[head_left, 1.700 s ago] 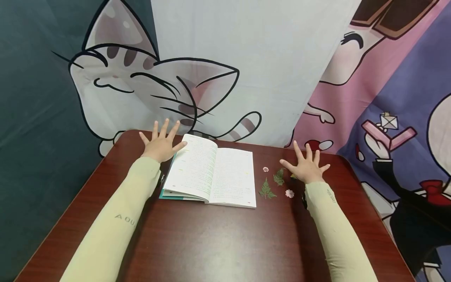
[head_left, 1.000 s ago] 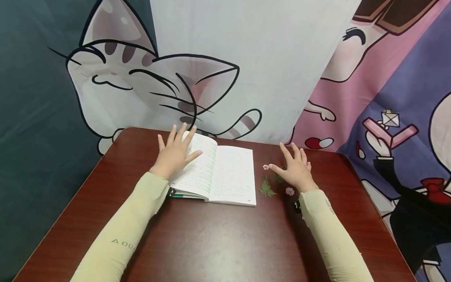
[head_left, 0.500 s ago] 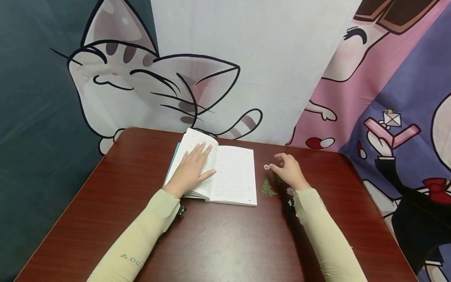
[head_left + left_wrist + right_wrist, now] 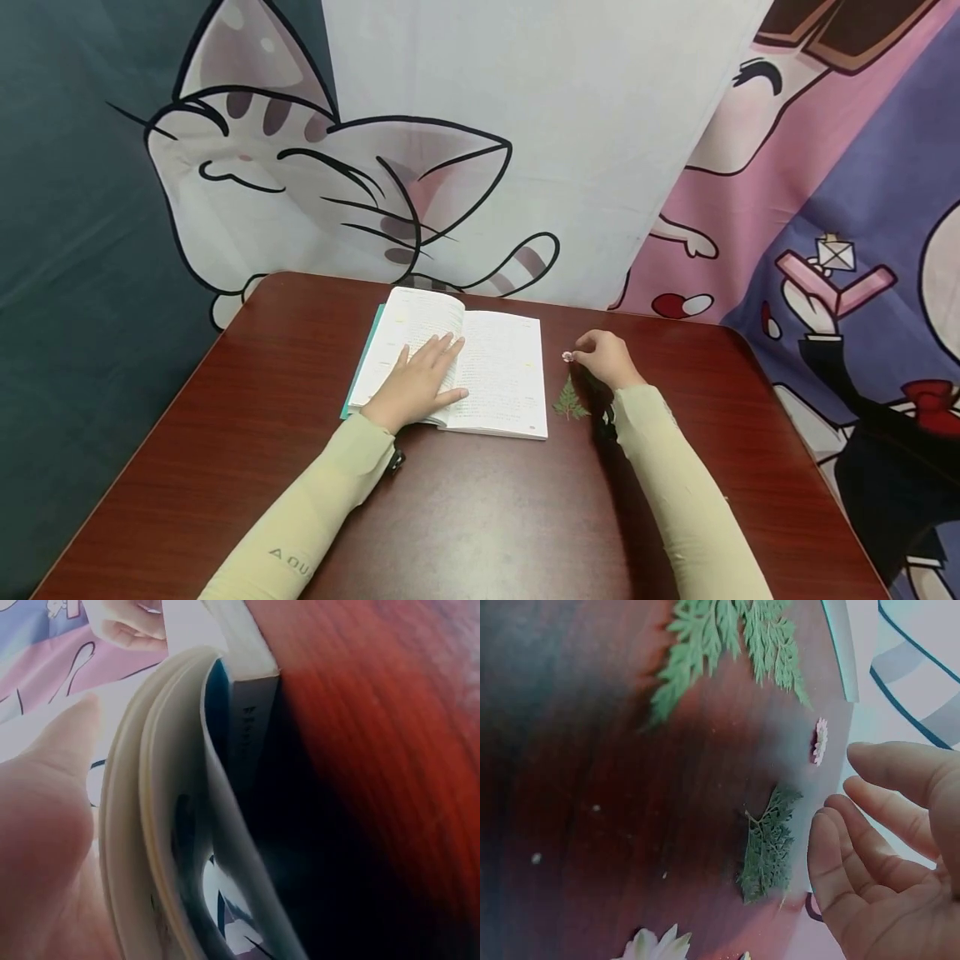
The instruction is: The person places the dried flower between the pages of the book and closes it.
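Just beside the right edge of an open white-paged paper book (image 4: pixel 498 375): small round pink-and-white flower (image 4: pixel 567 357), lying on a glossy red-brown wooden table (image 4: pixel 465 533); ruffled round the rim, seen nearly edge-on in the right wrist view

Nearer leaf: flat green feathery leaf (image 4: pixel 570 402), roughly triangular, cut into fine toothed lobes, lying on the wearer's side of the small flower and close to the book

Other leaf: dark green lacy leaf (image 4: pixel 769 847), lying between two blossoms in the right wrist view, with a thin stem showing

Second blossom: pale pink many-petalled flower (image 4: pixel 656 946), cut off by the lower border

Pages: printed in fine lines, arched on the left side toward the fold, with a teal cover (image 4: pixel 362 362) peeping out at the left

Left hand (image 4: pixel 420 383): laid palm down over the lower inner part of the left page, with fingers spread and nearly straight, thumb stretched toward the fold; touching paper, gripping nothing

Right hand (image 4: pixel 603 357): arched over the table, with thumb and fingers gently bent and a gap left between; close beside the small flower, holding nothing

Sleeves: pale yellow-green (image 4: pixel 686 492), reaching forward on both arms
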The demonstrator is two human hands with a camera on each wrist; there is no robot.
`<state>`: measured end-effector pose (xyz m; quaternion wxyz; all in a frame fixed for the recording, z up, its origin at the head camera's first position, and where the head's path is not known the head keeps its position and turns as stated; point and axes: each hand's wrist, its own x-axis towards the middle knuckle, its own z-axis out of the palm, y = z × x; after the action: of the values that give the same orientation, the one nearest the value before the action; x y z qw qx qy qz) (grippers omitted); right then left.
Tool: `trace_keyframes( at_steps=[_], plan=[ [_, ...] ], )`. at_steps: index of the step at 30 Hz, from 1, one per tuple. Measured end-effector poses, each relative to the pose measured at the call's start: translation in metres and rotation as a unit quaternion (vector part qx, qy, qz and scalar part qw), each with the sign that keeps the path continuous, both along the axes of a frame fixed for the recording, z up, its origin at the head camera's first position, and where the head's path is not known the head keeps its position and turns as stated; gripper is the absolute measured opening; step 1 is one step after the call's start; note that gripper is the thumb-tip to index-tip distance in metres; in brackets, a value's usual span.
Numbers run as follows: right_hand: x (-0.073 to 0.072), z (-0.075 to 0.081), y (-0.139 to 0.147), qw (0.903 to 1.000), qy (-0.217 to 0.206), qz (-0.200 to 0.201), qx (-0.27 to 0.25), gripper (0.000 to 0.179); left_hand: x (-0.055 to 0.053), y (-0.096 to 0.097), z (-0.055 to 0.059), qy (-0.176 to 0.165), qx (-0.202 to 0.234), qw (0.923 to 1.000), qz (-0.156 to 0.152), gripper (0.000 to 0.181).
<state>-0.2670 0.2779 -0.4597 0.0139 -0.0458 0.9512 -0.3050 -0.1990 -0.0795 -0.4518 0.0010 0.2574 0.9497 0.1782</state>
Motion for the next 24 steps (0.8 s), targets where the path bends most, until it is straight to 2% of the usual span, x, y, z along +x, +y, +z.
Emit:
trace_keyframes(
  at_steps=[4,8,13,20,24],
  plan=[
    [-0.004,-0.002,-0.002,0.9998,-0.020,-0.003,0.010,0.026,0.001,0.000,-0.004,-0.038,-0.029,0.9989,0.002,0.084],
    [-0.009,-0.006,-0.003,0.9993,-0.028,0.000,0.024,0.025,0.002,0.001,-0.007,-0.063,-0.050,0.9967,0.007,0.084],
    [-0.012,-0.009,-0.004,0.9987,-0.034,0.003,0.037,0.024,0.005,0.002,-0.008,-0.079,-0.058,0.9951,0.013,0.086],
    [-0.014,-0.005,-0.008,0.9981,-0.045,0.019,0.038,0.017,0.008,0.004,-0.008,-0.094,-0.076,0.9922,0.030,0.090],
    [-0.014,-0.003,-0.009,0.9973,-0.060,0.015,0.040,0.015,0.007,0.005,-0.008,-0.103,-0.080,0.9907,0.036,0.092]
  ],
)
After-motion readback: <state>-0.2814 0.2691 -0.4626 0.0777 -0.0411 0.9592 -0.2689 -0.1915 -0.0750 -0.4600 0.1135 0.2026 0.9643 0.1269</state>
